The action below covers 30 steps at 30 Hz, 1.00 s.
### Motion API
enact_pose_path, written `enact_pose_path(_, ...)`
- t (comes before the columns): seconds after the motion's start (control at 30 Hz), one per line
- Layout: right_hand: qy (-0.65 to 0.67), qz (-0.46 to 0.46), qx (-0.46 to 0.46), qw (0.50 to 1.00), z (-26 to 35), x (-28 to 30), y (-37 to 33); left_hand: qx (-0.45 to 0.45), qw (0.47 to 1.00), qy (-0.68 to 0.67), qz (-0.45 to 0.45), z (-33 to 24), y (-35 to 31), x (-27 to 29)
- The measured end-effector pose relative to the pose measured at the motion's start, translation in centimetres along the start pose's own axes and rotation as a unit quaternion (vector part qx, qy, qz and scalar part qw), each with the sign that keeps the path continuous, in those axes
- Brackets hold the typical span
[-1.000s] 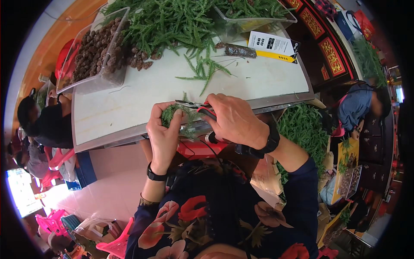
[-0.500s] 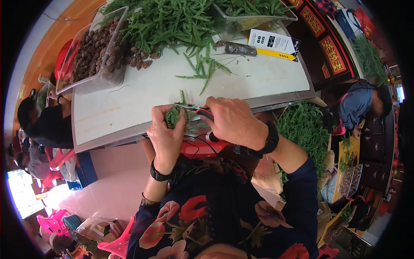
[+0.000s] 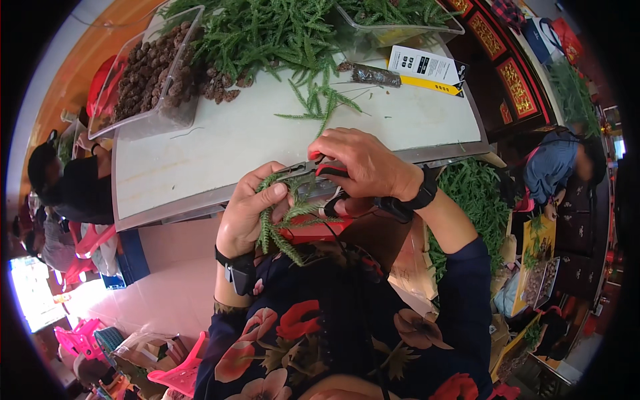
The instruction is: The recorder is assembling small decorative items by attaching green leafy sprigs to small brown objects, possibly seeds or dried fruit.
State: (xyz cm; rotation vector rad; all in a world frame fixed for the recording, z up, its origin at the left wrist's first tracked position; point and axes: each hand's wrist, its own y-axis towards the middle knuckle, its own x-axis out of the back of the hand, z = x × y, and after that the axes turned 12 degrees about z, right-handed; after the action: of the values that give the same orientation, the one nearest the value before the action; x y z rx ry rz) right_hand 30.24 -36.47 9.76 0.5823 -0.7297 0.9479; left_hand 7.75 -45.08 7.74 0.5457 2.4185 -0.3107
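Lowered off the table edge, green sprigs are being clenched in the left hand so red-handled pliers, gripped by the closed right hand at 3 o'clock, can bite them.

Both hands work pliers on green sprigs over the table.

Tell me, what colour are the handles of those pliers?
Red, seen on the pliers in the right hand, in the head view.

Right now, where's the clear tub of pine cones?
Head view, upper left: the clear tub of pine cones sits on the white table's far-left corner, beside the green sprig pile.
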Motion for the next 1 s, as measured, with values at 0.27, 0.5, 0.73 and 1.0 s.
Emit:
enact_pose_path(0.27, 0.008, 0.023, 0.007, 1.0, 0.3, -0.6, 0.1, 0.006, 0.998, -0.038, 0.043, 0.3, -0.8, 0.7)
enact_pose_path(0.5, 0.056, 0.049, -0.009, 0.997, 0.8, -0.4, 0.3, 0.002, 0.999, -0.047, 0.022, -0.1, -1.0, 0.7)
enact_pose_path(0.73, 0.09, 0.002, -0.065, 0.994, 0.8, -0.2, -0.2, -0.01, 0.997, 0.06, -0.051, -0.8, -0.1, -0.5)
enact_pose_path(1.0, -0.039, -0.063, -0.089, 0.993, 1.0, -0.4, -0.9, -0.047, 0.991, 0.081, -0.098, -0.8, 0.5, -1.5)
